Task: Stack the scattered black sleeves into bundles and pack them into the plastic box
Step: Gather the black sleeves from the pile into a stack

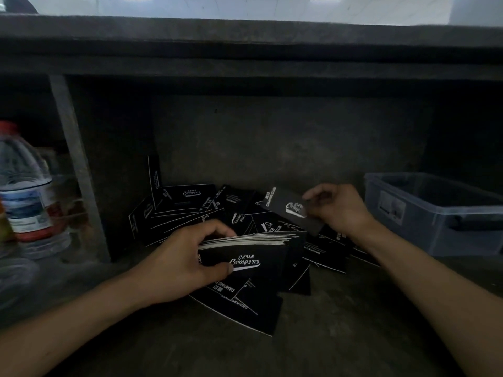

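Observation:
Several black sleeves (187,202) with white "Club Camping" lettering lie scattered in a heap on the dark floor under a concrete bench. My left hand (179,263) grips a thick bundle of stacked sleeves (253,250), thumb on its front face, fingers over the top edge. My right hand (336,208) pinches a single black sleeve (292,209) by its right end, held above the heap and just right of the bundle. The translucent plastic box (424,210) stands on the floor at the right, beyond my right hand.
A large clear water bottle (25,191) with a red cap stands at the left, beside a grey post (79,170). The concrete bench front (245,58) overhangs the heap. Bare dark floor (326,336) lies in front of the sleeves.

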Available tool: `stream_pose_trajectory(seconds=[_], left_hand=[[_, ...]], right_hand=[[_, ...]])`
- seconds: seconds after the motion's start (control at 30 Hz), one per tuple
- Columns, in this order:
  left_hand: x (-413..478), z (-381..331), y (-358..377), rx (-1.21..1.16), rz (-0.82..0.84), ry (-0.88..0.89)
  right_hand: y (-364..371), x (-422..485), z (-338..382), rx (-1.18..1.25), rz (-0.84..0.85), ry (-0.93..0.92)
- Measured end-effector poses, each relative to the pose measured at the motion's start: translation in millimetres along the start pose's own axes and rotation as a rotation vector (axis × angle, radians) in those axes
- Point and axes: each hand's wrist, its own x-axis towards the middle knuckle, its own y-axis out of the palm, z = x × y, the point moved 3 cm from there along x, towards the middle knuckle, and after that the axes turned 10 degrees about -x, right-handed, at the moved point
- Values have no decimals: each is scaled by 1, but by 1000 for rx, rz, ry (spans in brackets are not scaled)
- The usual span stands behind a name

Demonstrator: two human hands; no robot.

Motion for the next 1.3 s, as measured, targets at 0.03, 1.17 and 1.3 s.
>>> stream_pose_trajectory(seconds=[0.03, 1.17, 1.3], left_hand=[[0, 1, -1, 11, -12, 10], [-2, 0, 1, 71, 31, -23], [-1, 2, -1, 57, -1, -50]], right_hand=[[-5, 0, 6, 72, -53, -41], [-30, -14, 57, 442, -274, -175], [2, -15, 35, 248, 220, 55]])
